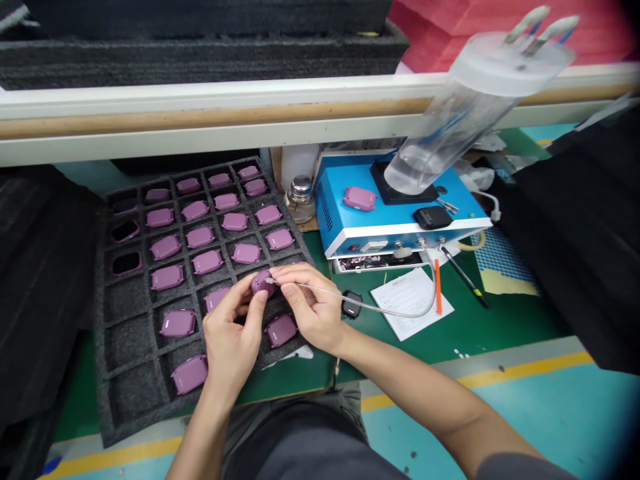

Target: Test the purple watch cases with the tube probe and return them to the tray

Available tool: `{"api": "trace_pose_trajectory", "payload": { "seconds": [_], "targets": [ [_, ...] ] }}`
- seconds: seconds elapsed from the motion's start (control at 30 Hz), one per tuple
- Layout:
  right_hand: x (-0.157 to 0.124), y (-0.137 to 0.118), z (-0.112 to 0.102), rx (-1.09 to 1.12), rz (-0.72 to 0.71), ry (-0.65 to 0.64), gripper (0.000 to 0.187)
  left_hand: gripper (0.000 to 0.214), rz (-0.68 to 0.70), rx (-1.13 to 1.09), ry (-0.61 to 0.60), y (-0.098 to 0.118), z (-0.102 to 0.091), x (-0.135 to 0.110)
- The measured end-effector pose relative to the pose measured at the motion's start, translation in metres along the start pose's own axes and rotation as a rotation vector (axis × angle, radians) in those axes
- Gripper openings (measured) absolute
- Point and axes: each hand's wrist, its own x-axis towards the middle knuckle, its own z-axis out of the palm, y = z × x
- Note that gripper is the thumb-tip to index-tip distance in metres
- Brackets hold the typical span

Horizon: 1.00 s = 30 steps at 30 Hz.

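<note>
My left hand (231, 333) is closed on a small purple watch case (260, 283), held above the near part of the foam tray (101, 393). Pinched in my right hand (316, 310) is the end of a thin clear tube (367, 306), its metal tip touching or very close to the case. From there the tube curves away to the front of a blue box-shaped machine (403, 235). Rows of similar purple watch cases (167, 277) lie in the tray's compartments, a few with a black screen face (127, 263) up. My fingers partly hide the held case.
On the machine stand a clear cylinder (450, 120), a purple case (360, 198) and a black watch case (436, 217). Paper (407, 310), an orange stick (439, 287) and a black pen (465, 277) lie right. A glass bottle (301, 200) stands behind; a shelf beam (200, 137) crosses above.
</note>
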Motion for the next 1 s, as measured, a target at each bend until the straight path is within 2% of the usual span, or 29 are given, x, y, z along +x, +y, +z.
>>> {"api": "trace_pose_trajectory", "payload": {
  "seconds": [1.0],
  "targets": [
    [-0.0004,-0.0007,0.0007,0.030,-0.004,0.007,0.013,0.033,0.018,0.017,0.002,0.0002,-0.0011,0.0003]
  ]
}}
